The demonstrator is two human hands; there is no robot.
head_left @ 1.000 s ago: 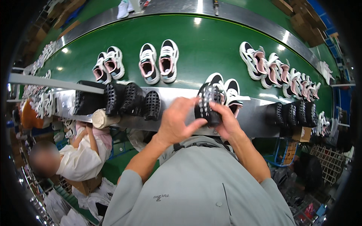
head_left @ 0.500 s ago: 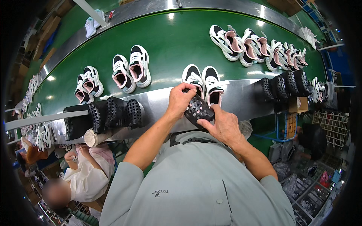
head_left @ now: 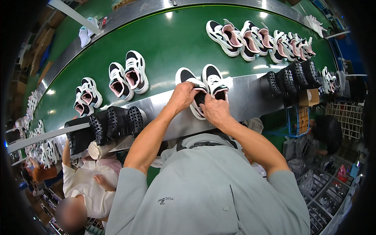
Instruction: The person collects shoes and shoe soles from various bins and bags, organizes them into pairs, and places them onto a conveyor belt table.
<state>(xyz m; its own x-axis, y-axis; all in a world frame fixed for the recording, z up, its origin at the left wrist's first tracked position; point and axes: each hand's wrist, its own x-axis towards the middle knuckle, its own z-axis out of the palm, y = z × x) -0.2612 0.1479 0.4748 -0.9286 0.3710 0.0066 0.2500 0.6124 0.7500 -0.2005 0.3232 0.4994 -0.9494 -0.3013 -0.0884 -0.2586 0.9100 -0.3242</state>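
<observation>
The left shoe (head_left: 198, 98) lies toe-first over the green tabletop (head_left: 168, 47), its heel over the steel ledge (head_left: 164, 100). The left hand (head_left: 183, 96) grips its collar; the right hand (head_left: 215, 109) is bent at the opening, fingertips hidden, so its hold I cannot tell. Uneven pulling might crease the collar, and a sideways tug could knock the right shoe (head_left: 214, 79) just beside it (they stand very close). Dragged bodyward, the heel could slip off the ledge. A brown box (head_left: 313, 98) holds something pale, too small to identify; the pale tub (head_left: 95, 150) hides its contents.
</observation>
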